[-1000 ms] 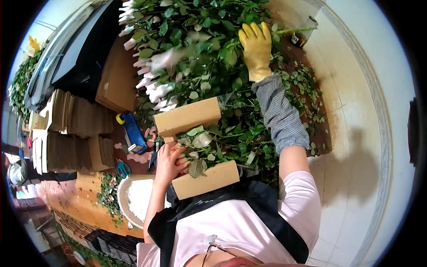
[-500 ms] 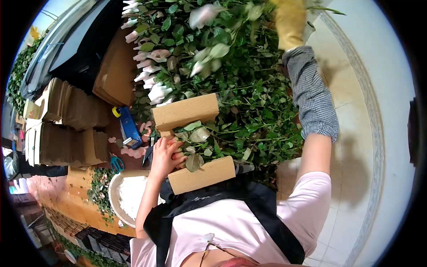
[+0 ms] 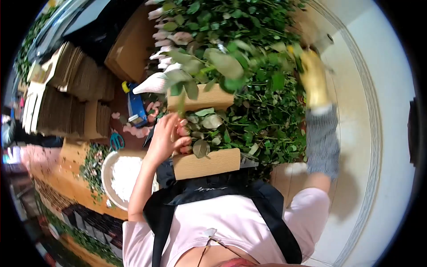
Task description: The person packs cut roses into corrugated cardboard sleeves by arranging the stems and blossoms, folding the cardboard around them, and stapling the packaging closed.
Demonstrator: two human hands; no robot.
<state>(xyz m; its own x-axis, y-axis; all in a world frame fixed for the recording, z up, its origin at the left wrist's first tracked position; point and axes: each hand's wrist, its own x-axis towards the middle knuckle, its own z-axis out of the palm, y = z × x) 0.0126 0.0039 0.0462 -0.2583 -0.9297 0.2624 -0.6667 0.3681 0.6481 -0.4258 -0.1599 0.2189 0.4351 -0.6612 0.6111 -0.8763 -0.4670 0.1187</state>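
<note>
My right hand (image 3: pixel 314 80), in a yellow glove and a grey checked sleeve, grips a rose by its stem end. The rose is smeared by motion; its pale pink head (image 3: pixel 150 83) points left and its leaves pass above the upper corrugated cardboard piece (image 3: pixel 202 98). My bare left hand (image 3: pixel 165 139) has its fingers apart beside pinkish rose heads (image 3: pixel 183 130), touching them. These roses lie between the upper cardboard and the lower corrugated cardboard piece (image 3: pixel 207 163), with leafy stems (image 3: pixel 262 129) running right. Part of the heads is hidden by my fingers.
More roses with pale heads (image 3: pixel 164 44) are heaped at the back. To the left are stacked cardboard sheets (image 3: pixel 66 95), a blue tool (image 3: pixel 136 107), teal scissors (image 3: pixel 117 141), loose petals and a round basket (image 3: pixel 106 178) of white material. A wall (image 3: pixel 382 111) stands at right.
My right hand has come from the back towards me, bringing the rose over the upper cardboard with its head to the left. My left hand stays by the rose heads, its fingers slightly raised.
</note>
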